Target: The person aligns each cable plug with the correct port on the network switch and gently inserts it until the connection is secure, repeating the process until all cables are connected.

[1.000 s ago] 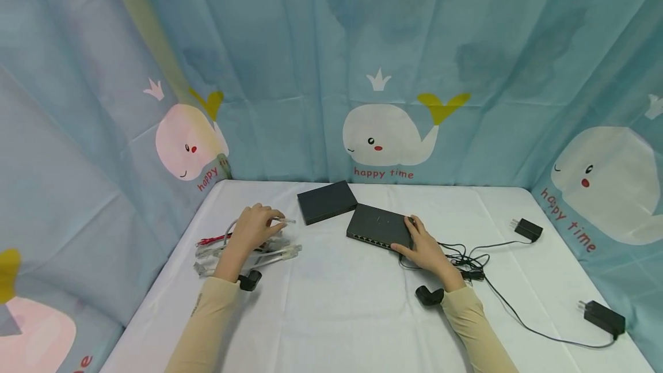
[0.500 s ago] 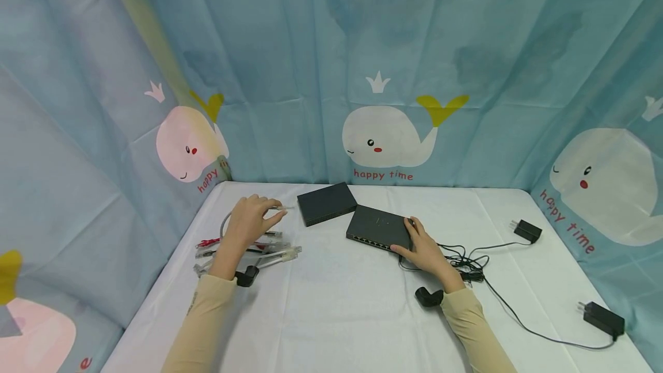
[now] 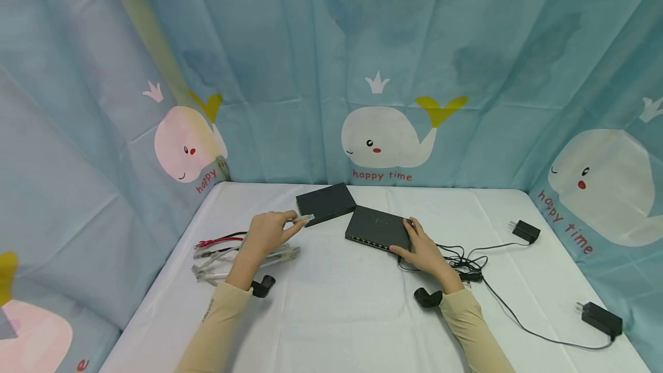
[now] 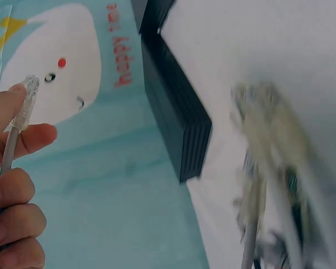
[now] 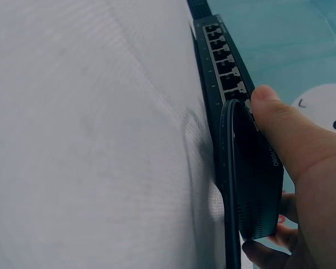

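Note:
My left hand (image 3: 266, 236) pinches a grey network cable near its clear plug (image 4: 28, 101), between thumb and forefinger. The plug is raised over the table, close in front of the far black network switch (image 3: 325, 202). My right hand (image 3: 426, 253) grips the right end of a nearer network switch (image 3: 374, 227), thumb at the front and fingers behind. A row of ports (image 5: 225, 64) runs along that switch's front face, and a black cord (image 5: 229, 185) rises beside it in the right wrist view. The two switches sit corner to corner.
Several network cables (image 3: 207, 272), grey with clear plugs, lie left under my left forearm, beside a red one (image 3: 212, 242). On the right are a tangled black cord (image 3: 466, 263) and two power adapters, one farther back (image 3: 526, 232), one nearer (image 3: 601, 319). A printed curtain (image 3: 290, 73) encloses the table.
My left hand first lifts the cable plug away from the pile, then carries it rightward toward the switches. My right hand stays on the nearer switch, which has not moved.

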### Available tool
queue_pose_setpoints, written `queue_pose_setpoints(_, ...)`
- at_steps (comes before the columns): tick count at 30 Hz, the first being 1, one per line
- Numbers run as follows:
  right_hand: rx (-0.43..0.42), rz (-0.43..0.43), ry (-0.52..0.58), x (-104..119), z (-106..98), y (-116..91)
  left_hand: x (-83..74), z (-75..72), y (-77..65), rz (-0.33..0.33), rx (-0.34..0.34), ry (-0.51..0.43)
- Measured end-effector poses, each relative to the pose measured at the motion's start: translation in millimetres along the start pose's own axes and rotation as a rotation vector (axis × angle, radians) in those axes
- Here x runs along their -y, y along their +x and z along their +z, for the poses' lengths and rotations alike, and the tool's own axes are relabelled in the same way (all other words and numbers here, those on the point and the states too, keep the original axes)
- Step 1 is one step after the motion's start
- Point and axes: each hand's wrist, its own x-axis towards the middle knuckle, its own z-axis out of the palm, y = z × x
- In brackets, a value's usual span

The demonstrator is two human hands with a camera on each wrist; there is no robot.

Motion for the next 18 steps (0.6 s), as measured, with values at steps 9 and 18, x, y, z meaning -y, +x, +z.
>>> queue_pose_setpoints(9,0.006,-0.002,-0.001,-1,2,1,-30.6,18.2,0.5,0.016,0.033,-0.028)
queue_pose_setpoints(18,0.008,-0.006,-0.001,-1,1,0,-56.7,39.0,-2.8,-0.005,0.083,-0.07)
